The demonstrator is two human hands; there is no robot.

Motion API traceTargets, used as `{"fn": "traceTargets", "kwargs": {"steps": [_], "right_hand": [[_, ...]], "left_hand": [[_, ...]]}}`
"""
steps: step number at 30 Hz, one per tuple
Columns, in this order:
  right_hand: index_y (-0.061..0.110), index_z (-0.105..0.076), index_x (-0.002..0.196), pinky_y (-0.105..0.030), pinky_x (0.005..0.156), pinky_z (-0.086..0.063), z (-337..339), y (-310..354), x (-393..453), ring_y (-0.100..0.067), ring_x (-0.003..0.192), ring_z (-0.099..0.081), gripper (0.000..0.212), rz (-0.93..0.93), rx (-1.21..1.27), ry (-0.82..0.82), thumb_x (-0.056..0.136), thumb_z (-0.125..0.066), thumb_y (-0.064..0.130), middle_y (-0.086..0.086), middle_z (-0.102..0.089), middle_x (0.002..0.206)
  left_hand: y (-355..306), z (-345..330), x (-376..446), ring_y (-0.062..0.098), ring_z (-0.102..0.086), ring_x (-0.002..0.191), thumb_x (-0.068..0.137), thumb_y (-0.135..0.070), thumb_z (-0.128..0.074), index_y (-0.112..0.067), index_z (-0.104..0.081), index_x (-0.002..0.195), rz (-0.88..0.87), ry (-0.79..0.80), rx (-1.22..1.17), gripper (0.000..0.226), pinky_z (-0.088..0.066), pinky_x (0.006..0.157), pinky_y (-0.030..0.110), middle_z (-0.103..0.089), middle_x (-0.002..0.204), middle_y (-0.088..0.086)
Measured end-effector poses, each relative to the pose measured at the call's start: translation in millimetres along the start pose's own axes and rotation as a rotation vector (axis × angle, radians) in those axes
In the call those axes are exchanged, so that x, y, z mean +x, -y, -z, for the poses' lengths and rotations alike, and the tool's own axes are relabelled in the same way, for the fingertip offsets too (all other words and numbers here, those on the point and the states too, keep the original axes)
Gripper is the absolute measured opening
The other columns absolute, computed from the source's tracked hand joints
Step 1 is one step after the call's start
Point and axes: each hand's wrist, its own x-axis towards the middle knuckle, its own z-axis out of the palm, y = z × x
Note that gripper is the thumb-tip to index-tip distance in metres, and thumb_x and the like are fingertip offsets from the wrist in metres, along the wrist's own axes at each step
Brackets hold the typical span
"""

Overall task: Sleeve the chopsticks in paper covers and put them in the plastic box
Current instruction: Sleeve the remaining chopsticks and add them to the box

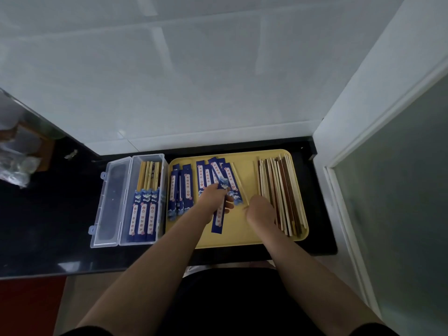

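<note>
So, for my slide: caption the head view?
Left hand holds a paper cover; right hand reaches the bare chopsticks.

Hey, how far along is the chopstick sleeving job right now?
Early on. Done: three sleeved pairs lie in the plastic box. In hand: the left hand grips one blue paper cover, while the right hand reaches into the bare chopsticks; whether it holds any is hidden. Left: that large pile and the empty covers on the yellow tray.
</note>
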Motion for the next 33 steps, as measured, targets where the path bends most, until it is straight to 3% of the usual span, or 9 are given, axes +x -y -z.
{"fn": "traceTargets", "kwargs": {"steps": [4, 9, 12, 15, 17, 20, 23, 27, 33], "right_hand": [[0.017, -0.054, 0.081, -0.025, 0.058, -0.044, 16.3, -1.4, -2.0, -0.011, 0.066, -0.056, 0.021, -0.05, 0.228, -0.033, 0.094, -0.067, 0.028, -0.001, -0.061, 0.083], [0.004, -0.067, 0.089, -0.039, 0.065, -0.058, 46.3, 2.9, -5.6, -0.024, 0.063, -0.066, 0.017, 0.017, 0.562, 0.094, 0.088, -0.07, 0.02, -0.012, -0.071, 0.078], [0.007, -0.068, 0.093, -0.033, 0.056, -0.052, 64.5, -0.7, -9.3, -0.018, 0.056, -0.061, 0.008, 0.079, 0.711, 0.227, 0.089, -0.065, 0.013, -0.018, -0.073, 0.084], [0.01, -0.066, 0.1, -0.023, 0.05, -0.043, 80.0, -5.2, -11.0, -0.01, 0.052, -0.053, 0.01, 0.125, 0.734, 0.283, 0.091, -0.065, 0.015, -0.01, -0.068, 0.08], [0.015, -0.068, 0.103, -0.024, 0.057, -0.044, 90.9, -7.4, -11.8, -0.008, 0.059, -0.053, 0.013, 0.148, 0.685, 0.286, 0.092, -0.066, 0.021, -0.006, -0.07, 0.086], [0.019, -0.069, 0.103, -0.029, 0.072, -0.046, 105.6, -13.1, -13.2, -0.01, 0.074, -0.059, 0.014, 0.143, 0.691, 0.245, 0.093, -0.067, 0.029, -0.003, -0.071, 0.092], [0.016, -0.07, 0.103, -0.027, 0.069, -0.045, 116.4, -21.2, -12.5, -0.011, 0.073, -0.059, 0.014, 0.12, 0.758, 0.16, 0.093, -0.068, 0.026, -0.002, -0.068, 0.088], [0.006, -0.069, 0.105, -0.026, 0.062, -0.05, 115.2, -15.3, -15.1, -0.013, 0.064, -0.059, 0.014, 0.036, 1.239, 0.001, 0.095, -0.068, 0.016, -0.007, -0.071, 0.087], [0.004, -0.071, 0.104, -0.026, 0.068, -0.058, 107.5, 12.5, -21.5, -0.016, 0.073, -0.07, 0.013, 0.034, 1.313, -0.058, 0.096, -0.067, 0.014, -0.008, -0.075, 0.086]], "left_hand": [[0.8, -1.1, 2.6, 0.021, -0.058, 0.064, 0.103, -0.012, -0.044, -0.004, -0.056, 0.118, 0.024, -0.011, -0.065, 0.021, -0.053, 0.065, 0.037, -0.061, 0.077, 0.01], [-1.9, -10.2, 2.2, 0.018, -0.052, 0.056, 0.096, -0.017, -0.063, -0.007, -0.058, 0.097, 0.026, 0.015, -0.131, 0.011, -0.05, 0.057, 0.034, -0.056, 0.065, 0.005], [-8.1, -18.4, 0.2, 0.016, -0.051, 0.052, 0.09, -0.019, -0.071, -0.008, -0.059, 0.086, -0.018, 0.08, -0.138, 0.017, -0.049, 0.055, 0.031, -0.056, 0.062, 0.004], [-15.3, -25.4, -2.5, 0.012, -0.05, 0.05, 0.091, -0.015, -0.069, -0.007, -0.062, 0.094, -0.028, 0.145, -0.257, 0.012, -0.048, 0.051, 0.027, -0.056, 0.064, 0.003], [-19.1, -27.8, -2.3, 0.011, -0.051, 0.051, 0.093, -0.016, -0.068, -0.005, -0.065, 0.102, -0.018, 0.134, -0.354, 0.015, -0.048, 0.052, 0.026, -0.057, 0.064, 0.001], [-25.1, -30.2, -1.4, 0.011, -0.051, 0.051, 0.092, -0.018, -0.069, -0.007, -0.066, 0.097, 0.012, 0.103, -0.541, 0.013, -0.049, 0.055, 0.026, -0.055, 0.063, -0.001], [-30.3, -31.5, -2.1, 0.011, -0.051, 0.051, 0.089, -0.02, -0.072, -0.01, -0.066, 0.093, 0.036, 0.06, -0.682, 0.012, -0.048, 0.057, 0.027, -0.055, 0.062, -0.002], [-36.5, -38.5, -9.0, 0.011, -0.05, 0.053, 0.089, -0.019, -0.073, -0.01, -0.068, 0.094, 0.059, 0.097, -0.784, 0.012, -0.048, 0.059, 0.026, -0.054, 0.062, -0.002], [-42.8, -49.6, -16.9, 0.011, -0.05, 0.052, 0.09, -0.024, -0.072, -0.01, -0.064, 0.088, -0.005, 0.124, -0.621, 0.016, -0.048, 0.059, 0.027, -0.055, 0.061, -0.001]]}}
